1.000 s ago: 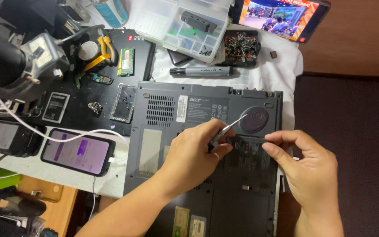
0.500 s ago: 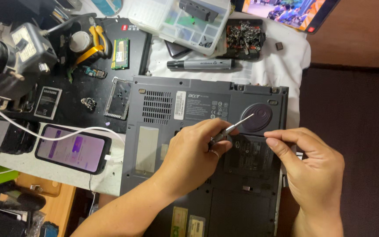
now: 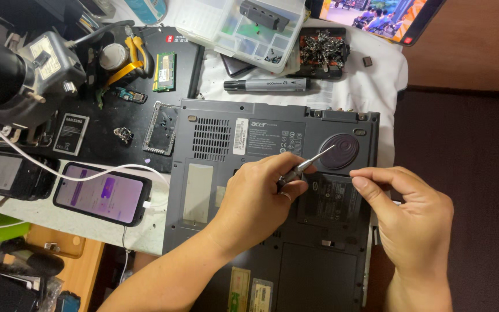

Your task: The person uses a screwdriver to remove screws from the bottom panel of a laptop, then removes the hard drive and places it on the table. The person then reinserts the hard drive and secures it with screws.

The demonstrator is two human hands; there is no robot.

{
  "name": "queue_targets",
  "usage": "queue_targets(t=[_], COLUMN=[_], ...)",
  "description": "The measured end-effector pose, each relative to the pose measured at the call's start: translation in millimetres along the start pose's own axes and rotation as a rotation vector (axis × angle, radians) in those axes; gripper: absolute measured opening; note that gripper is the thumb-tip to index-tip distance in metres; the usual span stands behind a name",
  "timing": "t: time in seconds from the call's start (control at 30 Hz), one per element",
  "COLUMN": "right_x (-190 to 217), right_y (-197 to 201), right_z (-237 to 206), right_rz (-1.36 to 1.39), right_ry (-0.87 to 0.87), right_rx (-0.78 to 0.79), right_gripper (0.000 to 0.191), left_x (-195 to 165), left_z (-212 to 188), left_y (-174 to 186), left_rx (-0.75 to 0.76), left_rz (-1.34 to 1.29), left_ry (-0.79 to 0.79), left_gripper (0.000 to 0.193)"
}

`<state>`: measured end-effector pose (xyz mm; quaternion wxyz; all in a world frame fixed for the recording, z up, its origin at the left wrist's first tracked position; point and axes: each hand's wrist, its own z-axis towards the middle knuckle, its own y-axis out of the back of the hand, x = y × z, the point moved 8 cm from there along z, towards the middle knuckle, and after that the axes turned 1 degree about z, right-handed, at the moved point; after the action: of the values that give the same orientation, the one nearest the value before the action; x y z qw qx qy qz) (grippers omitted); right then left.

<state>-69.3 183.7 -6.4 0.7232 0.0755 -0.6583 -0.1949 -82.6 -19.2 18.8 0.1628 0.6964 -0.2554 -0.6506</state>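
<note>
A dark grey laptop [image 3: 220, 144] lies bottom-up on the bench. My left hand [image 3: 258, 196] rests on its underside and grips a small silver screwdriver [image 3: 310, 163]. The tip points up and to the right, at the edge of a round ribbed disc [image 3: 345, 151]. My right hand [image 3: 408, 214] hovers at the laptop's right side. Its thumb and forefinger are pinched together just above a rectangular cover panel [image 3: 327, 199]. I see nothing between those fingertips.
A phone with a lit purple screen [image 3: 100, 192] and a white cable lies left of the laptop. Behind it are a black mat with a memory stick [image 3: 165, 71] and small parts, a clear parts box [image 3: 244, 29], a grey marker [image 3: 267, 84] and a tray of screws [image 3: 321, 51].
Both hands keep their pose on the laptop, and the screwdriver stays aimed at the round disc. The view has drifted slightly, so the bench sits a little differently in frame.
</note>
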Motion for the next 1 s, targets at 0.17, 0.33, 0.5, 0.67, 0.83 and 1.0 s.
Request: queue_targets(t=[0.17,0.33,0.5,0.67,0.83,1.0], right_x=[1.4,1.5,1.4,11.1,5.8,-8.6], right_y=[0.0,0.3,3.8,9.5,6.6,-3.9], right_z=[-1.8,-3.7,-6.6,-14.7,-18.6,-28.1], right_rz=[0.017,0.048,-0.098,-0.29,-0.334,-0.466], right_ry=[0.052,0.031,-0.096,-0.031,0.115,0.206], right_rx=[-0.012,-0.01,0.044,0.095,0.371,0.486], right_gripper=[0.01,0.011,0.015,0.025,0.074,0.094], left_x=[3.8,6.6,11.0,6.7,9.9,11.3], left_z=[1.4,0.7,1.2,0.5,-0.5,-0.5], left_y=[-1.0,-1.4,-1.7,0.4,-2.6,-1.8], left_rx=[0.024,0.04,0.084,0.024,0.0,-0.037], left_rz=[0.01,-0.001,-0.042,0.042,0.069,-0.019], left_ry=[0.065,0.102,0.14,0.095,0.153,0.107], left_gripper=[0.02,0.02,0.02,0.019,0.019,0.02])
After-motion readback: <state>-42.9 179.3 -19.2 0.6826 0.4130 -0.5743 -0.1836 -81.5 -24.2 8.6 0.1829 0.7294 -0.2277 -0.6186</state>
